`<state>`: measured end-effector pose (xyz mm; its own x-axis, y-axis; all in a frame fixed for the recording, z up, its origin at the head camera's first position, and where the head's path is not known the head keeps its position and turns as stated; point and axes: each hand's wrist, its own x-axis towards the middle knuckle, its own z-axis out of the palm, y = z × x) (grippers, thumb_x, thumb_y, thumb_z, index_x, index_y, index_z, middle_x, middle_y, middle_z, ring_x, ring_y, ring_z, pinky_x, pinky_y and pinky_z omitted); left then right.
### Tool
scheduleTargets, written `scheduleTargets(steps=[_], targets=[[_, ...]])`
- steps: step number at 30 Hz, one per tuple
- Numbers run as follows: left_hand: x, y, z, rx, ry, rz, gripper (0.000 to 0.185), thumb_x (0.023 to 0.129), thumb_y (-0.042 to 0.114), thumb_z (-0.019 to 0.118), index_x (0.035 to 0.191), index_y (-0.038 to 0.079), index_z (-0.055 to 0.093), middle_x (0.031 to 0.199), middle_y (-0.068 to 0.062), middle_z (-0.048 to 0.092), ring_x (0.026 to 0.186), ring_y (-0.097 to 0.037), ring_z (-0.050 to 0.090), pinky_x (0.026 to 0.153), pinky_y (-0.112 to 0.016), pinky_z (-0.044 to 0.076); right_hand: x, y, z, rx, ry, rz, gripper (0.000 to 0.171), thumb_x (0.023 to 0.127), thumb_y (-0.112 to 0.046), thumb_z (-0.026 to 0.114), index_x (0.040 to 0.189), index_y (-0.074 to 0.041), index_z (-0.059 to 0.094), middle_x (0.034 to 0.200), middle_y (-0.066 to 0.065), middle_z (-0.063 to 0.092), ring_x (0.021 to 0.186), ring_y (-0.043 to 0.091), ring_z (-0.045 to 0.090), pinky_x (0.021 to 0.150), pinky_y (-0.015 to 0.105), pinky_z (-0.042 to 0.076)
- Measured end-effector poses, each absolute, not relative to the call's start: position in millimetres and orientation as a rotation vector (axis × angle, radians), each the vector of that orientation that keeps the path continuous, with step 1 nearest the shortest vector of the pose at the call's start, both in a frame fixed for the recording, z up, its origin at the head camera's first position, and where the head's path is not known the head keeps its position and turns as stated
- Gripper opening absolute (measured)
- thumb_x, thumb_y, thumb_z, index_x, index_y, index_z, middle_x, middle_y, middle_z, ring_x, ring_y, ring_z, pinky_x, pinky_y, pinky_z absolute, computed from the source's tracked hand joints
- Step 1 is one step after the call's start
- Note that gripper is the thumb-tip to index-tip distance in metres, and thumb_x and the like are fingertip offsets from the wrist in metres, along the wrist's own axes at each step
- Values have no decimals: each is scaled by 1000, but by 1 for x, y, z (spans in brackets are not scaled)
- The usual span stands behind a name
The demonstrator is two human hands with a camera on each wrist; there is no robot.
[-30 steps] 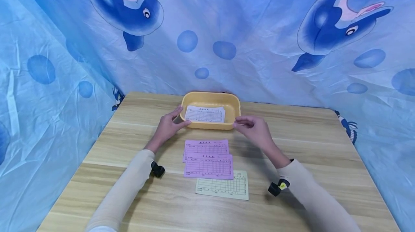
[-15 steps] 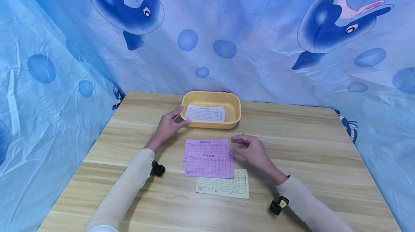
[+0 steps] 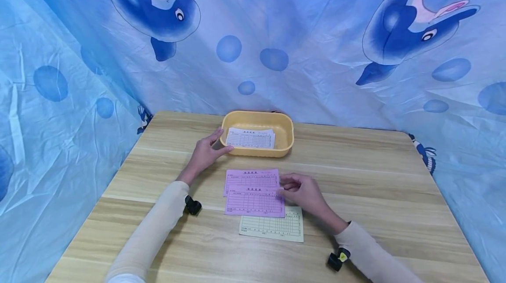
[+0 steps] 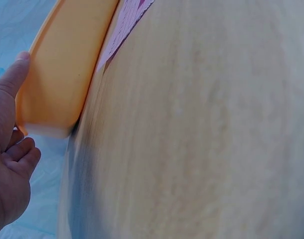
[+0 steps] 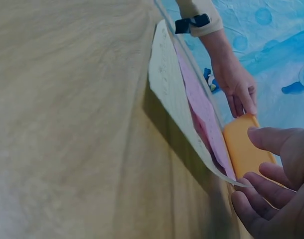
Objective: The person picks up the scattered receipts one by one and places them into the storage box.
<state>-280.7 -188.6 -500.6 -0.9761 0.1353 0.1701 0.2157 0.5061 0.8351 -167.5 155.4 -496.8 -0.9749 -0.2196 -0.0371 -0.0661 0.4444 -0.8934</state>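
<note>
In the head view, my left hand (image 3: 204, 150) grips the left end of a yellow plastic tray (image 3: 258, 153), thumb at its front and fingers by its left side. White printed form slips (image 3: 249, 138) lie inside the tray. In front of it, two purple form slips (image 3: 254, 202) overlap, the nearer one partly covering a pale green slip (image 3: 272, 229). My right hand (image 3: 305, 193) is at the right edge of the purple slips, thumb and fingers apart. In the right wrist view, its fingertips are right by a corner of the green slip (image 5: 179, 102).
Wood-grain table (image 3: 375, 177) under everything. Behind and at the sides hangs a blue curtain (image 3: 316, 94) printed with dolphins and bubbles. Black wrist cameras (image 3: 193, 205) are strapped over light sleeves (image 3: 152, 230).
My right hand has left the tray's right end and come down toward me to the right edge of the purple slips. The left hand stays on the tray.
</note>
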Motion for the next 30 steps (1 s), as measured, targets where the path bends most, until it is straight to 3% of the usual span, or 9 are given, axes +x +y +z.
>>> scheduleTargets(steps=[10,21,30], targets=[[-282,-190,-502,-307,-2658,-1483,93,80,53,84,153,10,45,162,-3,37,151,-23,33,125,-43,26,-167,156,-502,-320,2570,-1501,42,78,-19,91,114,-5,75,98,3,75,84,14,68,71,23,60],[-281,-190,-501,-309,-2653,-1499,93,80,52,84,153,10,44,162,-5,37,151,-24,33,125,-45,26,-169,151,-509,-319,2651,-1368,42,72,-12,93,110,-9,77,90,-4,68,77,12,59,65,21,52],[-281,-190,-500,-302,-2653,-1518,93,80,50,85,153,10,44,163,-9,37,152,-25,30,126,-46,22,-170,149,-510,-333,2659,-1349,33,75,-7,90,105,-8,77,82,-6,70,71,11,56,60,20,46]])
